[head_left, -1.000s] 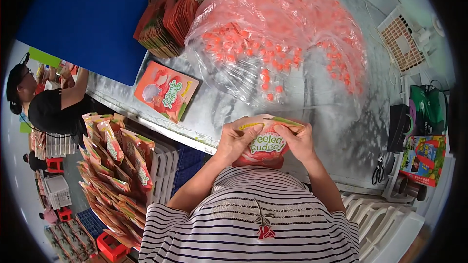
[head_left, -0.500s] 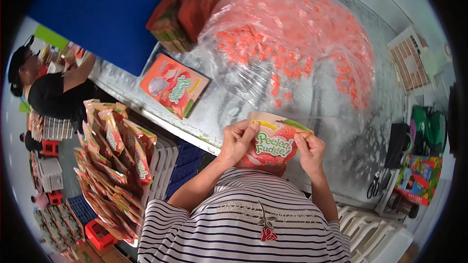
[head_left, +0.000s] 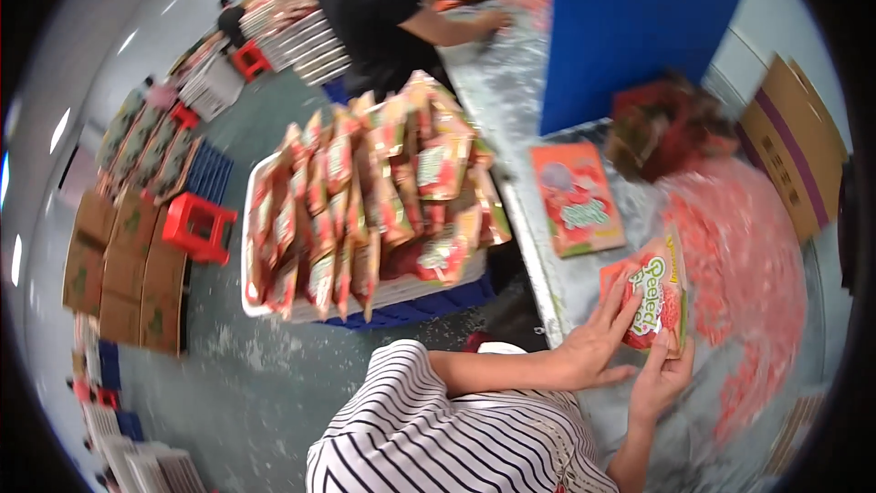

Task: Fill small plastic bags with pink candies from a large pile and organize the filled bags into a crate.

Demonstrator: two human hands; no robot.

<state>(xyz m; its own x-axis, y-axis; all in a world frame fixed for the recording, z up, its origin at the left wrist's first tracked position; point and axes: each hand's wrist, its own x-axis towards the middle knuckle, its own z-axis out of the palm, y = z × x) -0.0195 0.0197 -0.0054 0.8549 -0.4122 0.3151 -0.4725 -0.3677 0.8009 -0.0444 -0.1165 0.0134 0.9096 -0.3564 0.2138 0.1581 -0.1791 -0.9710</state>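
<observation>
A red and pink printed pouch (head_left: 673, 297) is tilted above the metal table at the right. My left hand (head_left: 589, 347) lies along its face and left edge, fingers stretched out and thumb apart. At the pouch's lower corner, my right hand (head_left: 662, 382) is closed on the edge between thumb and fingers. Just beyond my hands, a flat red printed box (head_left: 578, 199) rests on the table. A large clear plastic bag (head_left: 753, 265) of small red-orange pieces spreads to the right of the pouch.
A white crate (head_left: 258, 297) heaped with filled pouches stands left of the table. Behind the flat box are bundled pouches (head_left: 671, 132), a blue panel (head_left: 639, 27) and a cardboard box (head_left: 794, 151). A person in black (head_left: 374, 27) works farther back. A red stool (head_left: 199, 228) stands near stacked cartons (head_left: 128, 269).
My view has swung left, toward the crate. The pouch, earlier held by both sides in front of my body, is now turned on its side, with my left hand flattened against it.
</observation>
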